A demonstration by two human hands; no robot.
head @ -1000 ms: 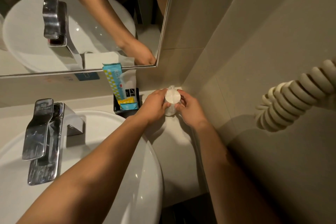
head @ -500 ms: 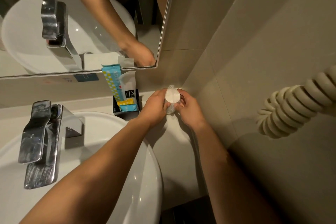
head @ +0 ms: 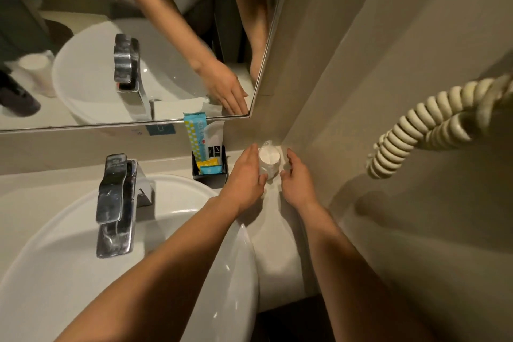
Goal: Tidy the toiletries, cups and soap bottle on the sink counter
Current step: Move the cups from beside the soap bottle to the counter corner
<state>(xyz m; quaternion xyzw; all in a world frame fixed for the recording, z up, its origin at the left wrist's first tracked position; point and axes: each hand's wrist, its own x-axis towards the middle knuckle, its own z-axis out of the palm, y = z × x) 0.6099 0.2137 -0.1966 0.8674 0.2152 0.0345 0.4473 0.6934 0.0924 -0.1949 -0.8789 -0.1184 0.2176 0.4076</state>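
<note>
At the surface's back corner, a plastic-wrapped white cup (head: 268, 161) is being set upright, left hand (head: 245, 176) lightly touching, right hand (head: 295, 178) open beside it; release is judged next.

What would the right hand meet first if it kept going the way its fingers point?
Probably the wall corner behind the wrapped cup. The right hand sits open beside the cup, fingers aimed past its right side, though depth is unclear.
</note>
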